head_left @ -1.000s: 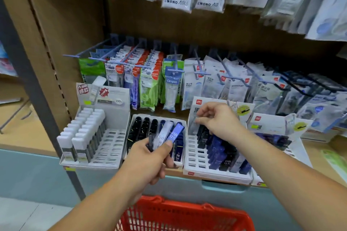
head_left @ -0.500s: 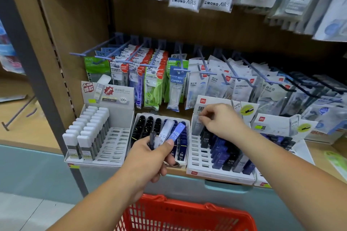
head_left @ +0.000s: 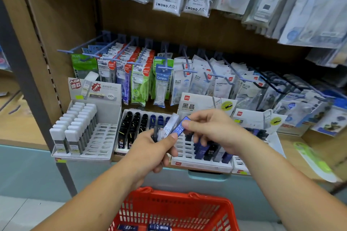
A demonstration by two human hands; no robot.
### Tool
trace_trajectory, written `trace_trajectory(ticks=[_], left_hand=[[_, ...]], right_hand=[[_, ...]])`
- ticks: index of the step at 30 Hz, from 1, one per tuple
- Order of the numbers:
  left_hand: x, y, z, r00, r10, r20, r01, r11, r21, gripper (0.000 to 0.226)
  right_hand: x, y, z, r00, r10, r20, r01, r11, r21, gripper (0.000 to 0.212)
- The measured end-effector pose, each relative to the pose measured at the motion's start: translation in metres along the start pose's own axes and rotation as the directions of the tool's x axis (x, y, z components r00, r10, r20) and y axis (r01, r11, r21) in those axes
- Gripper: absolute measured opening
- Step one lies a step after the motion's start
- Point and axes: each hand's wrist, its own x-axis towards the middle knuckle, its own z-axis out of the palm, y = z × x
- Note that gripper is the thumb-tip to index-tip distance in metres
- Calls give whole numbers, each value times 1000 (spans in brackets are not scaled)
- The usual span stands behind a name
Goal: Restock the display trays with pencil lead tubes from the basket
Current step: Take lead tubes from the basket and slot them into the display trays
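My left hand (head_left: 156,148) grips a small fan of pencil lead tubes: a dark one, a clear white one (head_left: 170,125) and a blue HB 0.5 tube (head_left: 180,125). My right hand (head_left: 212,129) pinches the top end of that blue tube. Both hands hover over the white display tray (head_left: 199,164), which holds blue and black tubes on its right side. Left of it, a second tray (head_left: 122,137) carries rows of black and blue tubes. The red basket (head_left: 174,210) sits below my arms, with a few tubes (head_left: 159,228) visible at its bottom.
A white tray (head_left: 101,137) with white-capped tubes stands at the far left of the shelf. Another tray (head_left: 261,124) sits to the right. Packets hang on blue pegs (head_left: 163,80) behind the trays. A grey upright post (head_left: 33,88) bounds the left side.
My right hand left the back of the display tray and came over to my left hand, where it now pinches the blue tube. The view shifted slightly.
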Motion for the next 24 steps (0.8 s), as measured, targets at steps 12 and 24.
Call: trace_trajectory(ticks=[12, 24], left_hand=[[3, -7, 4, 998, -14, -65, 19, 997, 73, 17], [8, -17, 5, 997, -58, -50, 65, 986, 153, 20]], right_hand=[[-26, 24, -18, 950, -64, -306, 83, 995, 51, 14], [-13, 51, -8, 963, -207, -171, 116, 896, -428, 12]])
